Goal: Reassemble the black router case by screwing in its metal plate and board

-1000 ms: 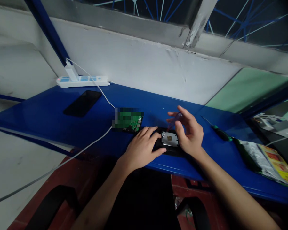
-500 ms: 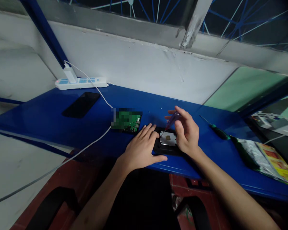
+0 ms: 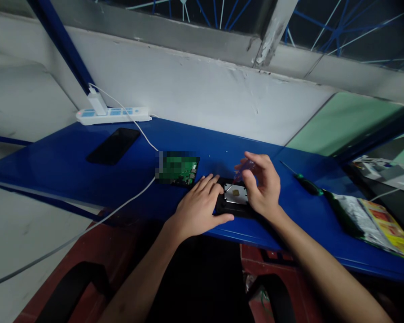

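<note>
My right hand (image 3: 264, 185) is closed round a small screwdriver (image 3: 245, 170) with a clear purplish handle. The driver leans, its thin shaft reaching down to the upper left corner of a silver metal plate (image 3: 236, 197). That plate, with a tan square on it, sits in a black casing (image 3: 234, 208) near the table's front edge. On the casing's left end rests my left hand (image 3: 198, 206), fingers stretched out and thumb apart along the near side. Just beyond the left fingers lies a green circuit board (image 3: 185, 168), part of it blurred out.
A black phone (image 3: 113, 146) lies on the blue table (image 3: 128, 193), before a white power strip (image 3: 114, 115). A white cable (image 3: 134, 199) runs past the board. To the right are a green-handled screwdriver (image 3: 308, 184) and a silver-and-yellow packet (image 3: 373, 224). Tiny bits (image 3: 209, 156) lie behind the casing.
The view has shifted slightly. My right hand's fingers have changed their bend round the screwdriver handle, while its tip stays at the plate's corner. My left hand keeps its place on the casing.
</note>
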The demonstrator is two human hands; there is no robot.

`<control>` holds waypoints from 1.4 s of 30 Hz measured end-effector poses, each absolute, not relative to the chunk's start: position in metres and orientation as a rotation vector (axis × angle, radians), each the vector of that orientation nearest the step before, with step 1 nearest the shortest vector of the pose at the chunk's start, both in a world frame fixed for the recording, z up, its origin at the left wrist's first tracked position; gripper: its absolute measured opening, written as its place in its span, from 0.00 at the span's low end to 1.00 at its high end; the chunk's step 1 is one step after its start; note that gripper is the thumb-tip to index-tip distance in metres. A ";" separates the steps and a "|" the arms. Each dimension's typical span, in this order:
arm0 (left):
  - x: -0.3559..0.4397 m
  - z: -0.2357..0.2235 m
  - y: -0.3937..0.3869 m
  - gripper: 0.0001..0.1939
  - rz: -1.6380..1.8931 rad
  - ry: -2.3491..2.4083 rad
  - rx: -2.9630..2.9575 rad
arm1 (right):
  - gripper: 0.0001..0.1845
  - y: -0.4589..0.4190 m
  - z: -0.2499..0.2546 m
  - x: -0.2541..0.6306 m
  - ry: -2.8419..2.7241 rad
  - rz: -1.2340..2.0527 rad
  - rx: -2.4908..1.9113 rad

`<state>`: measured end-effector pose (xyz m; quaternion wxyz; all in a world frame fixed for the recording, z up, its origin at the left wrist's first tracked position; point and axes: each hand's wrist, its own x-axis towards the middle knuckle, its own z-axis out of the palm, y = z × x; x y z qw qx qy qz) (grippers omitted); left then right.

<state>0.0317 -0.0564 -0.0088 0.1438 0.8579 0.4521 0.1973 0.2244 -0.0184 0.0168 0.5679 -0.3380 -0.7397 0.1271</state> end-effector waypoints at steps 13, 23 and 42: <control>0.031 -0.009 -0.058 0.29 0.585 1.309 2.449 | 0.25 -0.024 0.017 0.225 -1.755 0.415 -0.818; 0.031 -0.009 -0.058 0.27 0.602 1.306 2.454 | 0.24 -0.021 0.015 0.224 -1.749 0.226 -0.846; 0.031 -0.007 -0.059 0.29 0.553 1.326 2.467 | 0.23 -0.022 0.019 0.227 -1.810 0.189 -0.828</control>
